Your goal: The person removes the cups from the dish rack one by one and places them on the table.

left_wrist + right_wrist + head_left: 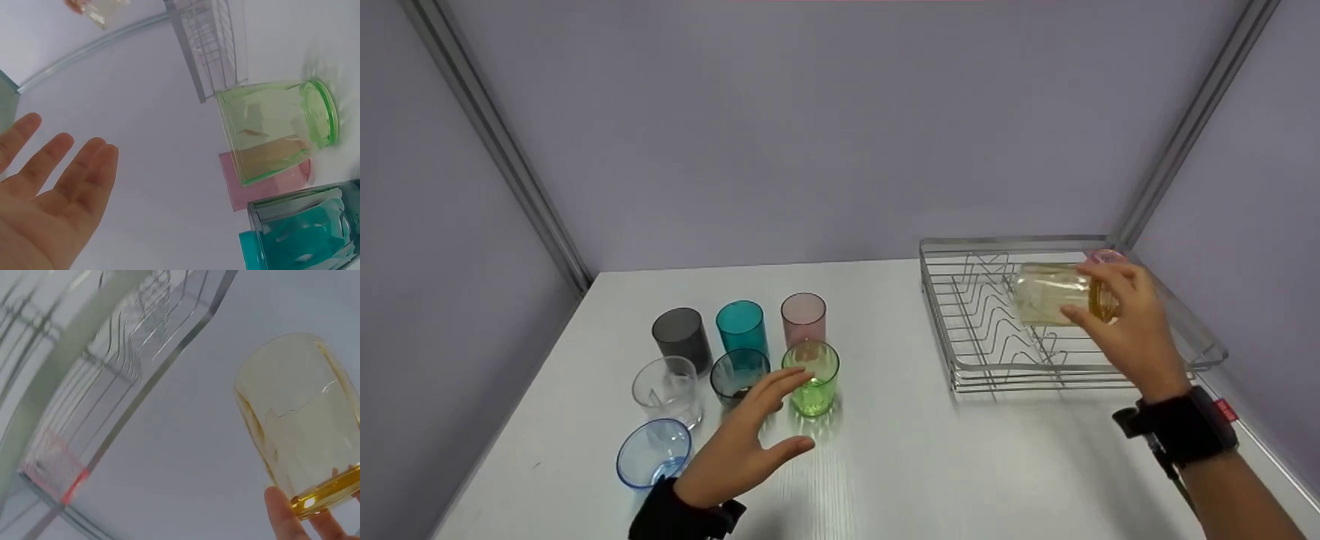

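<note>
My right hand [1136, 330] grips a yellow glass [1050, 294] by its thick base, tipped on its side above the wire dish rack [975, 367]. In the right wrist view the thumb and fingers pinch the base of that yellow glass [298, 416]. My left hand [742, 446] has its fingers extended, thumb apart, and holds nothing. It hovers over the near side of the glasses, close to the green glass [816, 390]. In the left wrist view the green glass [270, 121] stands beyond the spread fingers of the left hand [56, 191].
A pink glass [1106, 256] sits in the rack's far right corner. On the white table [900, 465] stand dark grey [684, 341], teal [741, 322], pink [804, 315], smoky [735, 371], clear [666, 386] and blue [654, 454] glasses. Grey walls [840, 135] enclose the table.
</note>
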Motion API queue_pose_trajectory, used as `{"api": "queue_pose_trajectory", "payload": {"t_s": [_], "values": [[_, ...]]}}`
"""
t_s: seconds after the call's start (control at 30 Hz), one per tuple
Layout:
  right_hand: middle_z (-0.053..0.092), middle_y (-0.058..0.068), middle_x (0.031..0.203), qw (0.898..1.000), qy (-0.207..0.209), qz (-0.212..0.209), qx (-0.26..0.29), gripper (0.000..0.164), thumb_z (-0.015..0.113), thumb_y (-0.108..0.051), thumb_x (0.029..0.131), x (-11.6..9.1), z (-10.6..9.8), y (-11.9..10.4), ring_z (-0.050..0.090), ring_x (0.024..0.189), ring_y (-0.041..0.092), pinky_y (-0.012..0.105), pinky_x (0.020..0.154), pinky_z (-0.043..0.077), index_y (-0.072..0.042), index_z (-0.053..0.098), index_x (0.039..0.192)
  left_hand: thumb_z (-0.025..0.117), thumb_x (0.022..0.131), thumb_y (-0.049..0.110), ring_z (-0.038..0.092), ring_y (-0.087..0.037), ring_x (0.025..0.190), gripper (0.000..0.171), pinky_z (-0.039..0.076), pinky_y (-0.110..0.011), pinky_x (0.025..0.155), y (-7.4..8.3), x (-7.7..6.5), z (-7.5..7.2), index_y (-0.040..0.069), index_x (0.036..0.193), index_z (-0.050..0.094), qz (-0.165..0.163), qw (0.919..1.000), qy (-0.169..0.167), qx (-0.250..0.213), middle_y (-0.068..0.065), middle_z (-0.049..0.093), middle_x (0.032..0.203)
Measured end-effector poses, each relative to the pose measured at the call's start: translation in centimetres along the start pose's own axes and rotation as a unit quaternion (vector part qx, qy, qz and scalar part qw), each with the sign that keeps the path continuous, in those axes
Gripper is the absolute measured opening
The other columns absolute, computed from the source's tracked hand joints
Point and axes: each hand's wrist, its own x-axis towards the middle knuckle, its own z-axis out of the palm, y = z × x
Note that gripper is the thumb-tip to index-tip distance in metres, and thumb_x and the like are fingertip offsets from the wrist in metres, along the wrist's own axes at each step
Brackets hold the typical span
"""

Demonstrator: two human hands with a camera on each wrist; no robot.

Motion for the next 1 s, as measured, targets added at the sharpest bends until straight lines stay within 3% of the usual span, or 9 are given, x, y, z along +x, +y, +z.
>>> {"api": "queue_pose_trajectory", "payload": {"t_s": [0.1, 0.23, 0.33, 0.4, 0.57, 0.67, 0.77, 0.83, 1.0], "values": [[0.045, 0.008, 0.125, 0.998, 0.001, -0.032, 0.062, 0.053, 0.076, -0.005, 0.079, -2.0, 1.3, -1.1, 0.046, 0.106, 0.015, 0.005, 0.075, 0.044, -0.012, 0.058, 0.128, 0.066, 0.085, 0.041, 0.034, -0.016, 0.135, 0.069, 0.042, -0.046, 0.101, 0.0, 0.7, 0.4, 0.027, 0.145, 0.035, 0.012, 0.9997, 0.004, -0.021, 0.000, 0.032, 0.149], [0.043, 0.004, 0.128, 0.986, -0.020, -0.076, 0.145, 0.058, 0.074, 0.009, 0.074, -3.7, 2.9, -2.7, 0.046, 0.112, 0.008, 0.010, 0.082, 0.047, -0.004, 0.055, 0.128, 0.070, 0.083, 0.038, 0.030, -0.017, 0.137, 0.074, 0.041, -0.048, 0.101, 0.0, 1.7, 1.2, 0.027, 0.146, 0.033, 0.038, 0.9984, 0.012, -0.040, -0.002, 0.027, 0.152], [0.041, 0.008, 0.130, 0.969, -0.042, -0.111, 0.217, 0.060, 0.071, 0.016, 0.072, -4.7, 4.1, -3.8, 0.045, 0.115, 0.012, 0.016, 0.084, 0.050, 0.003, 0.052, 0.127, 0.072, 0.080, 0.036, 0.025, -0.020, 0.140, 0.079, 0.040, -0.049, 0.103, 0.3, 2.4, 1.9, 0.027, 0.147, 0.031, 0.051, 0.9973, 0.014, -0.051, -0.003, 0.023, 0.153], [0.039, 0.013, 0.130, 0.949, -0.058, -0.135, 0.280, 0.059, 0.069, 0.020, 0.071, -5.1, 4.9, -4.6, 0.045, 0.117, 0.015, 0.020, 0.084, 0.051, 0.007, 0.049, 0.126, 0.074, 0.079, 0.035, 0.022, -0.023, 0.141, 0.083, 0.039, -0.049, 0.103, 0.6, 2.9, 2.5, 0.028, 0.148, 0.029, 0.059, 0.9966, 0.014, -0.056, -0.003, 0.020, 0.154], [0.034, 0.022, 0.130, 0.880, -0.095, -0.193, 0.424, 0.059, 0.064, 0.026, 0.068, -5.8, 7.0, -6.6, 0.044, 0.118, 0.023, 0.030, 0.083, 0.054, 0.014, 0.044, 0.123, 0.076, 0.078, 0.031, 0.015, -0.023, 0.143, 0.091, 0.034, -0.049, 0.108, 1.4, 4.1, 3.7, 0.027, 0.151, 0.021, 0.087, 0.9904, -0.005, -0.108, -0.002, 0.011, 0.157], [0.033, 0.023, 0.131, 0.856, -0.113, -0.222, 0.454, 0.059, 0.064, 0.026, 0.068, -6.2, 8.3, -7.7, 0.044, 0.119, 0.026, 0.034, 0.087, 0.053, 0.014, 0.044, 0.122, 0.076, 0.079, 0.031, 0.012, -0.021, 0.144, 0.094, 0.031, -0.047, 0.110, 1.5, 4.6, 4.0, 0.025, 0.152, 0.016, 0.103, 0.9793, -0.027, -0.172, -0.004, 0.005, 0.158], [0.033, 0.024, 0.132, 0.847, -0.124, -0.244, 0.455, 0.058, 0.068, 0.021, 0.069, -6.6, 9.4, -8.6, 0.043, 0.120, 0.026, 0.034, 0.091, 0.051, 0.013, 0.044, 0.121, 0.076, 0.079, 0.035, 0.013, -0.021, 0.144, 0.097, 0.032, -0.044, 0.109, 1.5, 4.6, 4.3, 0.023, 0.152, 0.013, 0.109, 0.9681, -0.046, -0.221, -0.005, 0.004, 0.158], [0.033, 0.024, 0.132, 0.848, -0.126, -0.256, 0.447, 0.057, 0.070, 0.017, 0.070, -6.8, 9.9, -9.0, 0.041, 0.121, 0.027, 0.032, 0.093, 0.049, 0.012, 0.045, 0.121, 0.076, 0.079, 0.035, 0.016, -0.024, 0.143, 0.097, 0.033, -0.043, 0.109, 1.5, 4.5, 4.4, 0.022, 0.151, 0.012, 0.112, 0.9640, -0.056, -0.235, -0.006, 0.004, 0.157], [0.034, 0.025, 0.131, 0.855, -0.135, -0.262, 0.426, 0.057, 0.072, 0.014, 0.070, -7.4, 10.6, -9.4, 0.039, 0.123, 0.026, 0.034, 0.095, 0.049, 0.011, 0.046, 0.120, 0.078, 0.077, 0.023, 0.026, -0.028, 0.137, 0.095, 0.038, -0.040, 0.106, 1.2, 4.0, 4.9, 0.019, 0.149, 0.016, 0.114, 0.9634, -0.059, -0.235, -0.003, 0.013, 0.153]]}}
